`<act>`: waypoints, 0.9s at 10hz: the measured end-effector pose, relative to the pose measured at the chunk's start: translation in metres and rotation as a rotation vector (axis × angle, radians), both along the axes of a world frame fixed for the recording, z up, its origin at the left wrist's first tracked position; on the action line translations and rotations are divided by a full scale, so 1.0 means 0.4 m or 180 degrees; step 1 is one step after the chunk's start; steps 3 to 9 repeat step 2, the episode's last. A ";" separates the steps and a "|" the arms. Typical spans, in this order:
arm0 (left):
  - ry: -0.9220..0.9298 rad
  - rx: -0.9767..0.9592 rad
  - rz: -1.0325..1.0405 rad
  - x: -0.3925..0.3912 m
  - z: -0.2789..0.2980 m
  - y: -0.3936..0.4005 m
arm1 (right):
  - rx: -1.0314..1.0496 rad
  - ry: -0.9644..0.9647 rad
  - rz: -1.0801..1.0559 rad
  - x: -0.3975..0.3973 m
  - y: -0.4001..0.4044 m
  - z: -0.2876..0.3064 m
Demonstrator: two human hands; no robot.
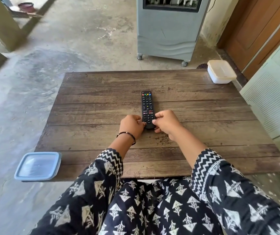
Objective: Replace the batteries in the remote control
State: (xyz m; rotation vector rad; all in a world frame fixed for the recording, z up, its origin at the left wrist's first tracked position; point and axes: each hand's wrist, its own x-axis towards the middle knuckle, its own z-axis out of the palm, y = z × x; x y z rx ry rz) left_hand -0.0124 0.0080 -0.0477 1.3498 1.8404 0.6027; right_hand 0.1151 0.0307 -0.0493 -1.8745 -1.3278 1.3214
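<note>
Left hand (132, 125) and right hand (166, 122) pinched near end of remote control (147, 109) from either side, fingers curled; remote lay button-side up, mid wooden table (102, 106), lengthwise near-to-far.

Count: 1 remote (147, 106), 2 hands – left (132, 126), right (166, 123), 2 lidded containers – blue (38, 166), white (220, 72), 1 table (102, 92), 1 cooler (168, 28).

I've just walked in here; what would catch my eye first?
A black remote lies buttons up mid-table, with the left hand and right hand gripping its near end. A lidded blue box sits at the table's near left corner, a white one far right.
</note>
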 end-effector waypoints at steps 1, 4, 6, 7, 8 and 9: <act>0.0033 0.0143 0.0118 -0.012 0.005 -0.026 | 0.0035 0.0004 -0.0093 0.012 -0.025 0.011; 0.0093 0.0393 0.0273 -0.022 0.024 -0.061 | 0.0333 0.0118 -0.0338 0.028 -0.053 0.021; 0.0093 0.0393 0.0273 -0.022 0.024 -0.061 | 0.0333 0.0118 -0.0338 0.028 -0.053 0.021; 0.0093 0.0393 0.0273 -0.022 0.024 -0.061 | 0.0333 0.0118 -0.0338 0.028 -0.053 0.021; 0.0093 0.0393 0.0273 -0.022 0.024 -0.061 | 0.0333 0.0118 -0.0338 0.028 -0.053 0.021; 0.0093 0.0393 0.0273 -0.022 0.024 -0.061 | 0.0333 0.0118 -0.0338 0.028 -0.053 0.021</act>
